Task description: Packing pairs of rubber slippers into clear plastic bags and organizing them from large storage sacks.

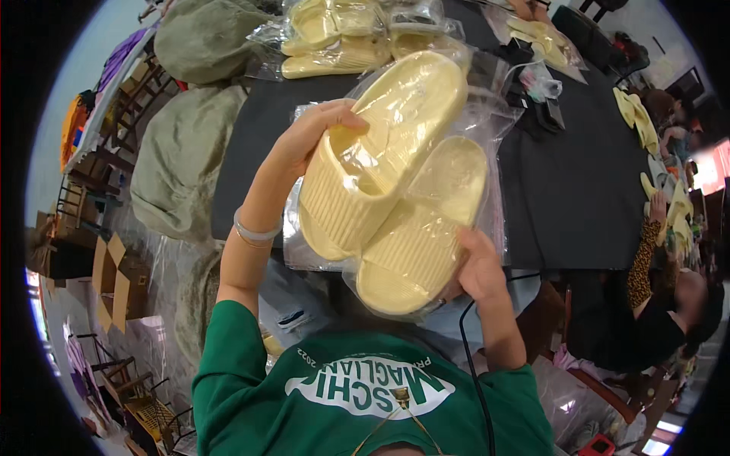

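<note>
Two pale yellow slide slippers, one (346, 194) overlapping the other (422, 258), are held up slantwise in front of me, with shiny clear plastic over them. Ribbed straps run across both. My left hand (323, 133) grips the overlapping slipper by its side, the thumb lying over the edge near the foot opening. Around the outer side of the lower slipper my right hand (480, 266) is closed, thumb on top and its other fingers mostly hidden. Beneath them a clear plastic bag (490, 125) spreads on the black tabletop (574, 197).
More bagged yellow slippers (334, 53) are piled at the table's far side, others (544, 38) farther right. Small dark items and a plastic packet (540, 83) lie right of centre. Covered grey-green bundles (186, 159) flank the table's left. At the right a co-worker's hand (658, 207) touches slippers.
</note>
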Demonstrator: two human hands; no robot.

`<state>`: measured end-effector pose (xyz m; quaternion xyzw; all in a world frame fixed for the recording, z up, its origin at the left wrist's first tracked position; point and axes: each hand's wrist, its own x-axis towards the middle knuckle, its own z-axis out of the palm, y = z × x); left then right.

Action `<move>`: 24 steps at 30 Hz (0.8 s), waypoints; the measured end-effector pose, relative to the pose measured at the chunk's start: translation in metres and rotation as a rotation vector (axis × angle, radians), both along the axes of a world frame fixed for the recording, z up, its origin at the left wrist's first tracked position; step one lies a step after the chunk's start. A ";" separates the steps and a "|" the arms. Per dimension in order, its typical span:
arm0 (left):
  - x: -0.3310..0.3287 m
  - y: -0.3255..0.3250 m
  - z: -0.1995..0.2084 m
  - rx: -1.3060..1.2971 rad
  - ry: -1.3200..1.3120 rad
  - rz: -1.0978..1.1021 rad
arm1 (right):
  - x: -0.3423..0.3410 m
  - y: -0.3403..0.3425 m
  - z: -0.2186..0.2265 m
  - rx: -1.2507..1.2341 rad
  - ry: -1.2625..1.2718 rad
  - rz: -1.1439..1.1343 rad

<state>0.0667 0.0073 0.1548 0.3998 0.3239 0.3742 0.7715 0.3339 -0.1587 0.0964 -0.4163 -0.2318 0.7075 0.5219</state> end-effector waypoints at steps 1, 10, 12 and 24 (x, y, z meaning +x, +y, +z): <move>0.001 0.004 -0.006 0.152 0.143 -0.002 | 0.000 -0.002 -0.005 0.030 0.069 -0.012; -0.054 0.022 -0.050 0.352 0.385 -0.560 | -0.019 -0.018 -0.007 0.187 0.114 -0.310; -0.050 0.018 -0.061 0.421 0.381 -0.513 | -0.023 -0.017 -0.012 0.158 0.117 -0.355; -0.048 0.031 -0.065 0.628 0.203 0.326 | -0.047 -0.044 0.002 -0.045 -0.012 0.101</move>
